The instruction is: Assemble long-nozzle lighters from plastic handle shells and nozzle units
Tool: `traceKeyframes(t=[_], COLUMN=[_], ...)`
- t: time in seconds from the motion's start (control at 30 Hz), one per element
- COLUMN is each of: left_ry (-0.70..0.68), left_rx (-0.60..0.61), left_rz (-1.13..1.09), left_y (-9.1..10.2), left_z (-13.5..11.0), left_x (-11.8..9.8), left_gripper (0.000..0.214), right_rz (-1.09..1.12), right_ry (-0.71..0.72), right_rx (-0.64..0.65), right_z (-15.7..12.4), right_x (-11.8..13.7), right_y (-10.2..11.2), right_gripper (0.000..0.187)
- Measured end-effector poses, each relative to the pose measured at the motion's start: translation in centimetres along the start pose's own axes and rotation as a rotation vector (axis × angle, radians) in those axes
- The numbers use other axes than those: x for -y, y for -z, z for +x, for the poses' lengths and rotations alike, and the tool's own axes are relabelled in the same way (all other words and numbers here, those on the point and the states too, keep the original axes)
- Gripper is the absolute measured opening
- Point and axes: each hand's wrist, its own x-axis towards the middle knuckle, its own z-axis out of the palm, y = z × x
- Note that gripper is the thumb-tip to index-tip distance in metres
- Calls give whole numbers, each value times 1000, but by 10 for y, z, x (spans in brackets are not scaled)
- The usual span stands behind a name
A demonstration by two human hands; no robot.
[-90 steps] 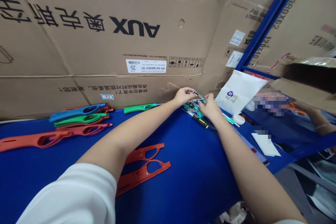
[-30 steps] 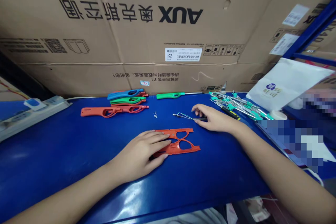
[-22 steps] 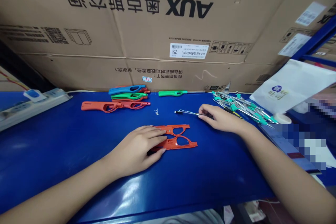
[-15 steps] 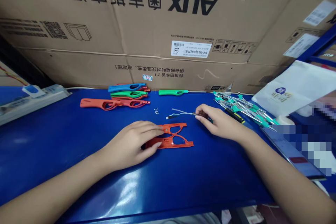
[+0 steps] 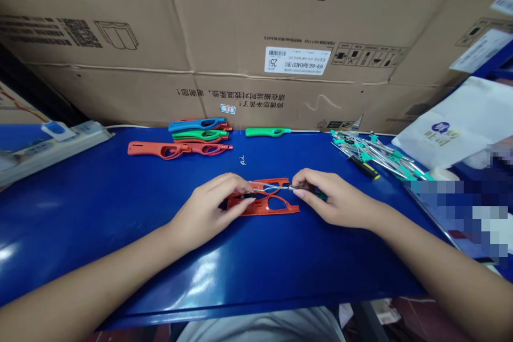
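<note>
Two orange plastic handle shells (image 5: 272, 204) lie side by side on the blue table (image 5: 120, 224). My left hand (image 5: 208, 208) rests on their left end, fingers curled and pinching the tip of a thin metal wire part (image 5: 272, 187). My right hand (image 5: 332, 200) pinches the other end of that wire part, which has a green piece by my fingers. The wire lies across the upper shell.
A stack of blue, green and orange handle shells (image 5: 188, 139) and a green lighter (image 5: 268, 132) lie at the back. A pile of wire parts (image 5: 377, 152) with a black-yellow screwdriver sits right, by a white bag (image 5: 460, 117). A power strip (image 5: 52, 141) is left. Cardboard boxes (image 5: 240, 37) stand behind.
My right hand carried the wire part from the pile on the right down to the orange shells. My left hand moved from the pile to the shells and took the wire's tip.
</note>
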Motion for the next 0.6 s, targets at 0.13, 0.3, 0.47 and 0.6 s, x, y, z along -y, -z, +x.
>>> traceKeyframes(t=[0.13,0.3,0.47,0.6], left_ry=[-45,-44,-49,-8], left_rx=[1,42,3,-25], left_rz=[-10,-18,7,-1], left_y=[-1,-2,-4,-6], left_z=[-3,-4,-3,-3], left_x=[-2,1,3,0], left_gripper=[13,20,18,18], right_rz=[77,181,262,290], right_ry=[-30,-65,-10,77], right_rx=[-41,-37,-22,63], right_z=[-4,-4,-5,-5], right_x=[-6,-8,-11,-15], right_y=[-7,-13,-9,-1], right_gripper=[14,16,13,11])
